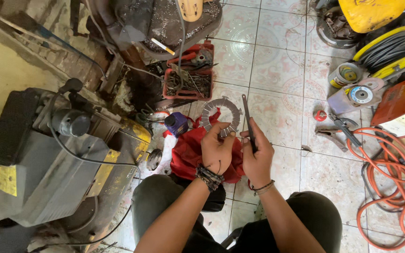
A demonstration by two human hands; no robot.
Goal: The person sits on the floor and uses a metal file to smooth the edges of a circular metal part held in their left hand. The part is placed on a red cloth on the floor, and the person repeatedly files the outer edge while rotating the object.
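Hands meet at centre frame, above a red cloth (pixel 188 154) spread on the tiled floor (pixel 282 61). Left hand (pixel 216 150) grasps the near edge of a grey toothed metal ring segment (pixel 219 110), fingers curled over it; the segment arcs away toward the far side, over the cloth. Right hand (pixel 258 157) is clenched around a thin dark metal rod (pixel 248 121), which points up and away, just right of the segment. Both wrists carry dark bracelets.

Surroundings:
1. Small blue bottle (pixel 176 124) stands on the far left edge of the cloth.
2. Red tool tray (pixel 188 77) holding bits and pliers sits farther off.
3. Grey and yellow machine (pixel 57 159) occupies the left side.
4. Orange hose (pixel 390 187) lies coiled at the right, near an orange box (pixel 401 103).
5. 2 rolls of grinding discs (pixel 352 84) rest at far right.
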